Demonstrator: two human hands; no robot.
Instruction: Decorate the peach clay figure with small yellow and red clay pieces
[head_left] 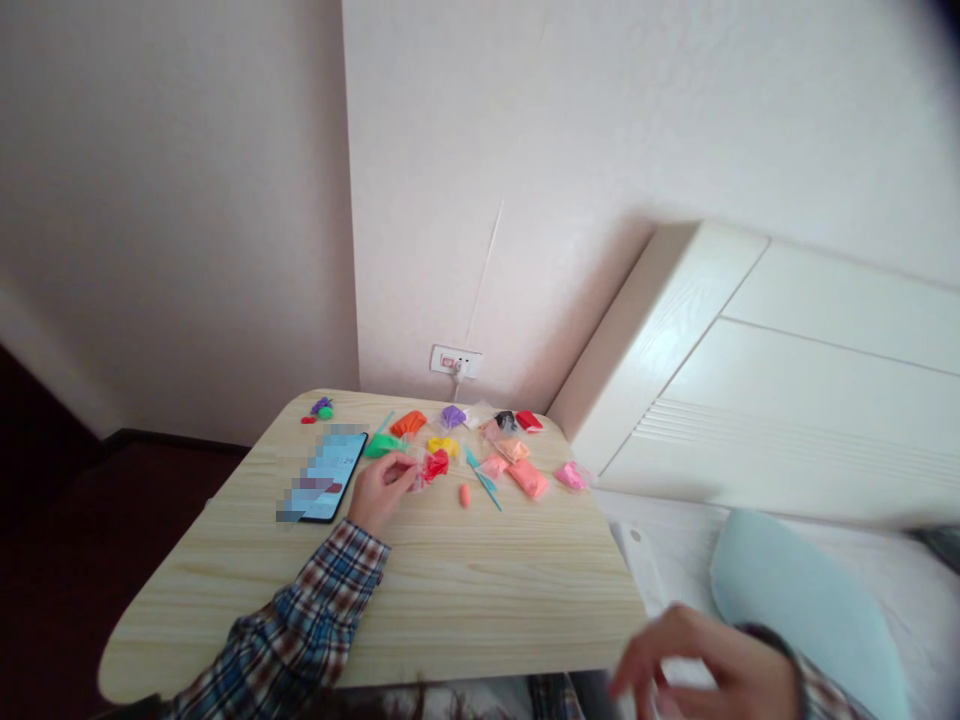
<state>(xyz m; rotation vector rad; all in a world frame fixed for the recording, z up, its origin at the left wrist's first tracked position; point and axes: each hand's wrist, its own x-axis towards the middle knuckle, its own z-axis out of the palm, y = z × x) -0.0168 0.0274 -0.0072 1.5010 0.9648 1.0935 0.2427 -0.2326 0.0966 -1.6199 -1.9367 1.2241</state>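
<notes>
My left hand (382,488) pinches the clear edge of a small bag of red modelling clay (436,464) above the table. Close by lie a green clay bag (382,445), a yellow clay bag (444,447) and a small orange-pink clay piece (465,495). A thin blue modelling tool (484,480) rests to the right of these. My right hand (705,655) is off the table's near right side, somewhat blurred. Its fingers are bent but apart, with nothing visible in them.
A phone (330,478) lies at the table's left. Small purple, green and red clay shapes (322,408) sit at the far left corner. Several more clay bags, such as a coral one (527,479), spread along the back right. A bed with a pale blue pillow (802,600) stands right.
</notes>
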